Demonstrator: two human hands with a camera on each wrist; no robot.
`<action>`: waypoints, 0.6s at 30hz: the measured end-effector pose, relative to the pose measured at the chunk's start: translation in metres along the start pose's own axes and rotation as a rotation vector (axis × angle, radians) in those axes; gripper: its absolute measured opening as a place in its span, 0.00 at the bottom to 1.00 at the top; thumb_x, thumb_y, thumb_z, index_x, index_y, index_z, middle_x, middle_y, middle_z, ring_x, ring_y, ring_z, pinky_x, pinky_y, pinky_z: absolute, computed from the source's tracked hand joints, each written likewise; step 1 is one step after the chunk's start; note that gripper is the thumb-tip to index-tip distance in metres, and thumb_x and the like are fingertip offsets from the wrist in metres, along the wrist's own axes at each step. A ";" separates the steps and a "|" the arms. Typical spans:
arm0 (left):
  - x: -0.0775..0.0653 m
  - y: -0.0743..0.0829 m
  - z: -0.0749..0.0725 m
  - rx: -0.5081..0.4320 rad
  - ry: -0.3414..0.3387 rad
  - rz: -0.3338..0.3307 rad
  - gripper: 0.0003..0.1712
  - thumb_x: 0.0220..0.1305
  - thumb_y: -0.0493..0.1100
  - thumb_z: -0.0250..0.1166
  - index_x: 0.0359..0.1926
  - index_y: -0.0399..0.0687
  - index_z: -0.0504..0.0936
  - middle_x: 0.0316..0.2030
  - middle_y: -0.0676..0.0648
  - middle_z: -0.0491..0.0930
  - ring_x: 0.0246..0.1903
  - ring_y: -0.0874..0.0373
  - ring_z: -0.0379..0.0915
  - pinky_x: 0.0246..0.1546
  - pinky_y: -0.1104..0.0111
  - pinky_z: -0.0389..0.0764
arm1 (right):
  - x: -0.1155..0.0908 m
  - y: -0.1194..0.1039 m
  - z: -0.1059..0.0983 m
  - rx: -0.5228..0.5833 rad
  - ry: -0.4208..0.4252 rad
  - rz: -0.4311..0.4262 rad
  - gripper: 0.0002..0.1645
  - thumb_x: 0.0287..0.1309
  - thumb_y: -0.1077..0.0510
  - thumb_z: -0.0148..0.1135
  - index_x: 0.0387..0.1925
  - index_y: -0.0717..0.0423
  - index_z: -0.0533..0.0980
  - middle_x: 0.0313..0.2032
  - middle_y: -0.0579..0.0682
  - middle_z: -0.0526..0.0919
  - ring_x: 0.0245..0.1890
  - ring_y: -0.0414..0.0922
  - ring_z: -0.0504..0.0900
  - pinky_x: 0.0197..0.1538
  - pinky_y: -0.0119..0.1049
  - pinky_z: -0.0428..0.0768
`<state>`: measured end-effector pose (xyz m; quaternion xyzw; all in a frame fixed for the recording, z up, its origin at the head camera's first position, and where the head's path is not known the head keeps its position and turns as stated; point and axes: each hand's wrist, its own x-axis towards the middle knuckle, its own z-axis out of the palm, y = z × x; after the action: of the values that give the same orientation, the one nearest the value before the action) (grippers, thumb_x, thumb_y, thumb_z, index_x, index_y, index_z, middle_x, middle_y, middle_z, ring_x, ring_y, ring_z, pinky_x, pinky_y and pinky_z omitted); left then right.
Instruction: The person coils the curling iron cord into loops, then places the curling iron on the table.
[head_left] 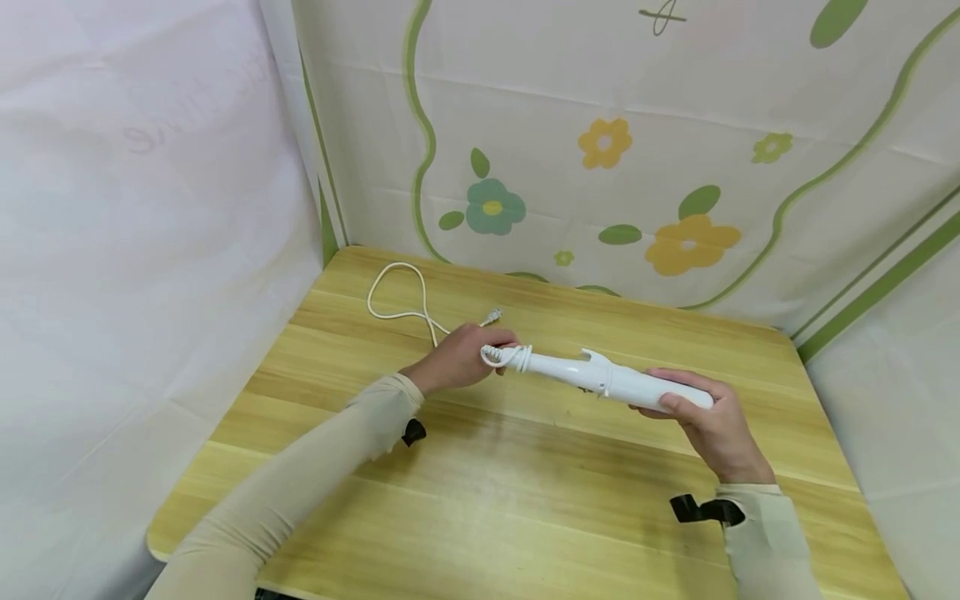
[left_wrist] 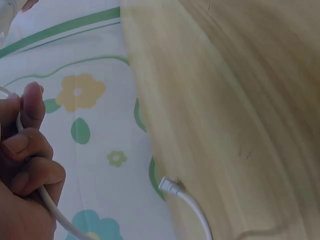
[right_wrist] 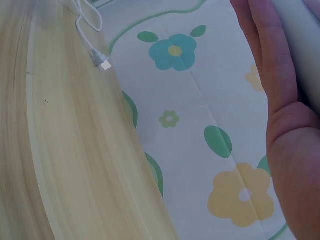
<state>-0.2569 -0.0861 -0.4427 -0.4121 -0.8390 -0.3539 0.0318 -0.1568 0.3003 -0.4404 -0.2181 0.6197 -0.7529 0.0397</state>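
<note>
A white curling iron (head_left: 562, 368) is held above the table, its narrow end toward the left. My right hand (head_left: 716, 429) grips the thick end, thumb on the near side and fingers behind. At the narrow end, a white cord (left_wrist: 52, 205) is wound round in a few turns. My left hand (head_left: 465, 358) pinches that cord close to the iron, its fingers curled round it in the left wrist view. Beyond the left hand, a loop of cord lies on the table, with the plug (head_left: 492, 317) at its end. In the right wrist view the palm hides part of the iron (right_wrist: 300, 40).
The wooden table (head_left: 480, 517) spreads under both hands. Behind it hangs a white cloth (head_left: 555, 192) printed with flowers, and plain white cloth closes off both sides. Black straps (head_left: 708, 510) are on the wrists.
</note>
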 end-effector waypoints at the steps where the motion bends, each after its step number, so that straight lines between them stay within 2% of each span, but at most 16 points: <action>1: -0.001 0.001 0.002 -0.048 -0.013 -0.023 0.08 0.78 0.35 0.64 0.41 0.48 0.87 0.26 0.55 0.84 0.24 0.66 0.66 0.34 0.71 0.72 | 0.000 0.000 0.001 0.000 0.005 -0.006 0.25 0.74 0.81 0.49 0.64 0.71 0.81 0.61 0.55 0.86 0.57 0.50 0.89 0.54 0.46 0.90; 4: -0.003 0.003 0.007 -0.207 -0.051 -0.096 0.10 0.81 0.36 0.62 0.41 0.47 0.88 0.25 0.54 0.84 0.22 0.66 0.66 0.30 0.72 0.68 | 0.002 0.000 0.002 0.012 0.030 -0.020 0.25 0.74 0.81 0.48 0.64 0.71 0.81 0.61 0.55 0.86 0.57 0.51 0.89 0.54 0.46 0.90; 7: -0.003 0.007 0.011 -0.288 -0.057 -0.117 0.12 0.84 0.42 0.61 0.45 0.48 0.90 0.25 0.54 0.83 0.23 0.63 0.71 0.26 0.72 0.68 | 0.004 0.001 0.003 0.059 0.064 -0.040 0.24 0.74 0.82 0.47 0.63 0.72 0.82 0.60 0.57 0.88 0.56 0.52 0.90 0.54 0.46 0.90; 10: -0.002 0.012 0.014 -0.289 -0.060 -0.101 0.14 0.85 0.46 0.60 0.45 0.49 0.90 0.25 0.55 0.82 0.25 0.63 0.75 0.27 0.73 0.71 | 0.006 0.002 0.005 0.104 0.097 -0.065 0.23 0.75 0.82 0.47 0.62 0.76 0.80 0.59 0.60 0.88 0.55 0.55 0.91 0.53 0.47 0.90; 18: -0.002 0.019 0.015 -0.254 -0.070 -0.111 0.17 0.87 0.46 0.58 0.43 0.53 0.92 0.22 0.58 0.80 0.17 0.67 0.62 0.23 0.73 0.64 | 0.007 0.003 0.008 0.101 0.189 -0.061 0.21 0.76 0.80 0.49 0.62 0.77 0.80 0.58 0.61 0.85 0.52 0.56 0.92 0.52 0.45 0.90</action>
<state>-0.2379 -0.0707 -0.4435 -0.3778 -0.8095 -0.4440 -0.0696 -0.1608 0.2896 -0.4405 -0.1626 0.5748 -0.8013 -0.0312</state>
